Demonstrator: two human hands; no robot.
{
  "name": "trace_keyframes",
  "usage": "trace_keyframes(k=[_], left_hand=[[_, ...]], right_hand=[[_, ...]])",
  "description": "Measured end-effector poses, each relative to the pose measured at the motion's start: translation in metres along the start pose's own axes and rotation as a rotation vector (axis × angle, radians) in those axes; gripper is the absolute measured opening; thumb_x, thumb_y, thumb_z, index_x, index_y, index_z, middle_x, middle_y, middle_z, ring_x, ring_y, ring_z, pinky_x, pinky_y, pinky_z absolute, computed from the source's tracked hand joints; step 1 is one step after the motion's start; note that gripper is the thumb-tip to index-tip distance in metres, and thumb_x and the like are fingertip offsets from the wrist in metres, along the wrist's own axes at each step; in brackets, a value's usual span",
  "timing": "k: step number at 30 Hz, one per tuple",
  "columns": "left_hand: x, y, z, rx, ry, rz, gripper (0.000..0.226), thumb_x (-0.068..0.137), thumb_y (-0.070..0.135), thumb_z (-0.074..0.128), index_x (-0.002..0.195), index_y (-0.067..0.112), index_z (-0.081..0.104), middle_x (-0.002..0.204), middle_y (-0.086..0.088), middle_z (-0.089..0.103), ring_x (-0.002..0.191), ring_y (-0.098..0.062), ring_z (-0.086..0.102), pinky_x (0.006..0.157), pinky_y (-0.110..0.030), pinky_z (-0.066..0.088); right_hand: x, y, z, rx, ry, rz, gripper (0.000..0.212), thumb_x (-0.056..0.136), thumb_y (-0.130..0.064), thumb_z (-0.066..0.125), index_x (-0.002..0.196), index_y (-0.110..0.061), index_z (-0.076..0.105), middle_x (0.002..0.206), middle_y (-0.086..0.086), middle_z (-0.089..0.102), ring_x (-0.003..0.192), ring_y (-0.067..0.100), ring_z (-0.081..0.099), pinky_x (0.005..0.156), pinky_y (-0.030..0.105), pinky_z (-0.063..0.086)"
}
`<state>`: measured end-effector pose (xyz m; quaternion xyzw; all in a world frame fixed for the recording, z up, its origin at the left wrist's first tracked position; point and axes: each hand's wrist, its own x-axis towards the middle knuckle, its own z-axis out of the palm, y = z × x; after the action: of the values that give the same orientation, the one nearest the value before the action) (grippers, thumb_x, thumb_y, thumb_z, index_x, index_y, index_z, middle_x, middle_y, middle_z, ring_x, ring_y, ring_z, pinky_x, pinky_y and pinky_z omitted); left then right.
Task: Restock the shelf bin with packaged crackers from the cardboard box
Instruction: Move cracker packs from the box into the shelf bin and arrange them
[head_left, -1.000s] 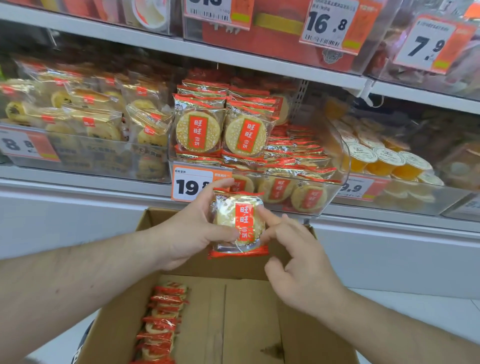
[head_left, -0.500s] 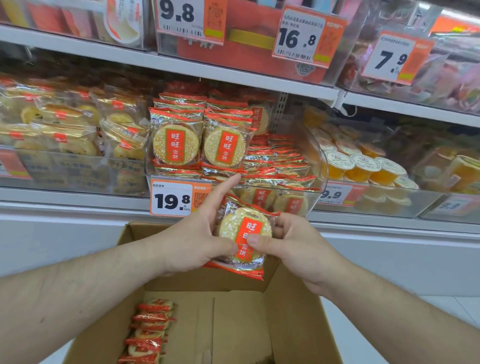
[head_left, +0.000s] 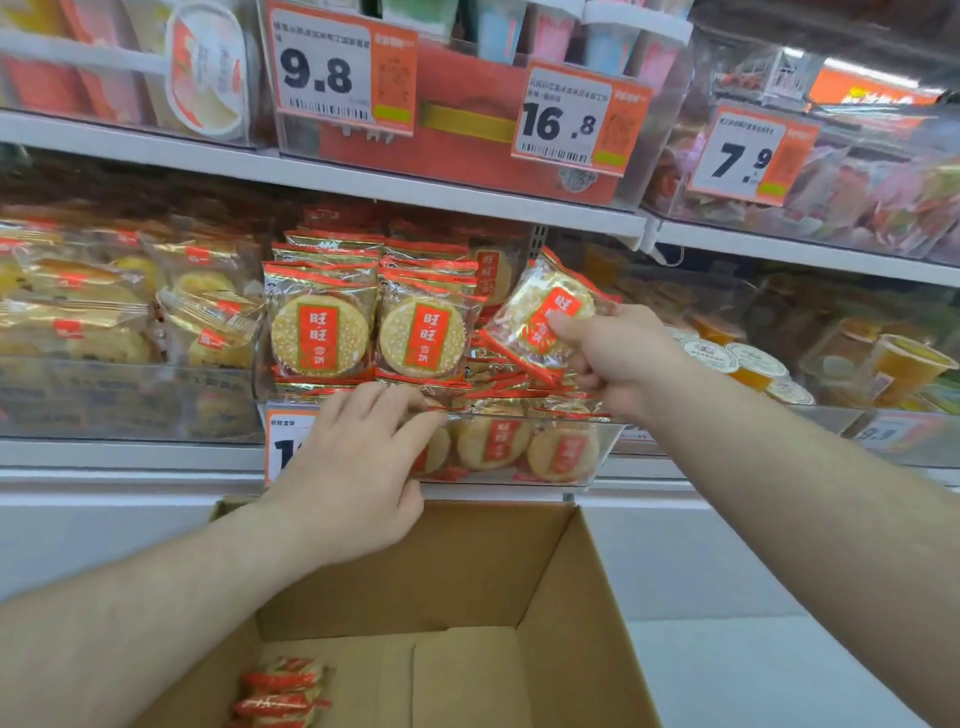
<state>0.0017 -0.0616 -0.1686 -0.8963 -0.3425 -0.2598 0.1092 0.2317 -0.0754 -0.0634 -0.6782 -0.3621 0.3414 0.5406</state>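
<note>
Cracker packet (head_left: 540, 317) being pinched, tilted, by right hand (head_left: 613, 358) above right side of shelf bin (head_left: 519, 457). Left hand (head_left: 353, 478) being rested, fingers spread, on bin's front rim. Packet best stood upright beside front-facing packets (head_left: 369, 332) (label outward). More being left in cardboard box (head_left: 566, 623).

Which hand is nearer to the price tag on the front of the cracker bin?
Left. The left hand lies over the price tag and covers part of it, fingers on the bin's front edge. The right hand is up and to the right, holding a cracker packet.
</note>
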Motion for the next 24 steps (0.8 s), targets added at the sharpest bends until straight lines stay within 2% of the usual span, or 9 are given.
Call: trace_keyframes(k=[3,8,12,14,16,18,21,22,24], left_hand=[[0.003,-0.005,0.005,-0.031,0.035,-0.035,0.054,0.061,0.019,0.057,0.115,0.019,0.06,0.11,-0.001,0.056,0.104,-0.027,0.049,0.086,-0.04,0.034],[0.003,-0.008,0.011,-0.149,0.066,-0.055,0.056,0.059,0.014,0.055,0.114,0.025,0.051,0.111,0.004,0.053,0.106,-0.022,0.044,0.088,-0.034,0.027],[0.001,-0.011,0.014,-0.153,0.075,-0.03,0.055,0.059,0.012,0.055,0.113,0.021,0.057,0.113,0.005,0.051,0.106,-0.022,0.044,0.092,-0.033,0.026],[0.001,-0.011,0.014,-0.157,0.076,-0.033,0.055,0.058,0.011,0.054,0.113,0.021,0.058,0.113,0.004,0.051,0.106,-0.023,0.044,0.092,-0.034,0.026],[0.001,-0.01,0.014,-0.161,0.079,-0.035,0.056,0.058,0.011,0.054,0.113,0.021,0.057,0.113,0.004,0.05,0.106,-0.023,0.044,0.092,-0.033,0.026],[0.0,-0.01,0.014,-0.166,0.08,-0.038,0.057,0.056,0.011,0.055,0.112,0.021,0.057,0.113,0.005,0.05,0.105,-0.023,0.044,0.091,-0.032,0.025],[0.0,-0.009,0.012,-0.167,0.079,-0.048,0.056,0.055,0.01,0.056,0.11,0.02,0.059,0.113,0.006,0.05,0.105,-0.023,0.044,0.088,-0.028,0.022],[0.001,-0.009,0.012,-0.164,0.08,-0.049,0.056,0.054,0.01,0.056,0.109,0.02,0.06,0.113,0.007,0.05,0.104,-0.023,0.044,0.087,-0.027,0.021],[0.001,-0.008,0.011,-0.16,0.078,-0.052,0.054,0.055,0.011,0.056,0.108,0.02,0.06,0.112,0.007,0.05,0.103,-0.022,0.044,0.086,-0.027,0.02]], right_hand=[[0.038,-0.007,0.013,-0.096,0.069,0.022,0.035,0.086,-0.023,0.074,0.111,-0.004,0.057,0.065,0.003,0.046,0.05,0.012,0.036,0.045,0.026,0.033],[0.087,-0.014,0.032,-0.251,0.042,-0.093,0.053,0.086,-0.024,0.074,0.129,-0.006,0.049,0.103,0.008,0.059,0.074,0.015,0.05,0.061,0.028,0.043],[0.102,-0.012,0.044,-0.35,-0.003,-0.162,0.057,0.085,-0.021,0.075,0.134,-0.008,0.047,0.123,0.007,0.059,0.111,0.025,0.057,0.086,0.032,0.045],[0.106,-0.007,0.05,-0.417,0.047,-0.195,0.053,0.084,-0.025,0.076,0.127,-0.008,0.052,0.119,0.007,0.061,0.111,0.026,0.058,0.087,0.033,0.047],[0.11,-0.002,0.054,-0.465,0.127,-0.235,0.043,0.082,-0.029,0.077,0.116,-0.008,0.06,0.111,0.007,0.066,0.103,0.025,0.063,0.087,0.035,0.053],[0.113,0.002,0.056,-0.504,0.158,-0.263,0.035,0.084,-0.032,0.074,0.111,-0.011,0.066,0.104,0.006,0.069,0.093,0.024,0.066,0.08,0.035,0.056],[0.112,0.006,0.061,-0.582,0.105,-0.276,0.032,0.091,-0.035,0.064,0.115,-0.014,0.065,0.103,0.004,0.068,0.083,0.02,0.063,0.065,0.029,0.049],[0.112,0.007,0.062,-0.604,0.079,-0.273,0.033,0.093,-0.036,0.061,0.118,-0.015,0.063,0.104,0.004,0.067,0.085,0.021,0.063,0.066,0.03,0.05],[0.111,0.01,0.064,-0.637,0.045,-0.26,0.036,0.093,-0.039,0.058,0.121,-0.017,0.06,0.109,0.004,0.066,0.092,0.024,0.064,0.079,0.036,0.054]])
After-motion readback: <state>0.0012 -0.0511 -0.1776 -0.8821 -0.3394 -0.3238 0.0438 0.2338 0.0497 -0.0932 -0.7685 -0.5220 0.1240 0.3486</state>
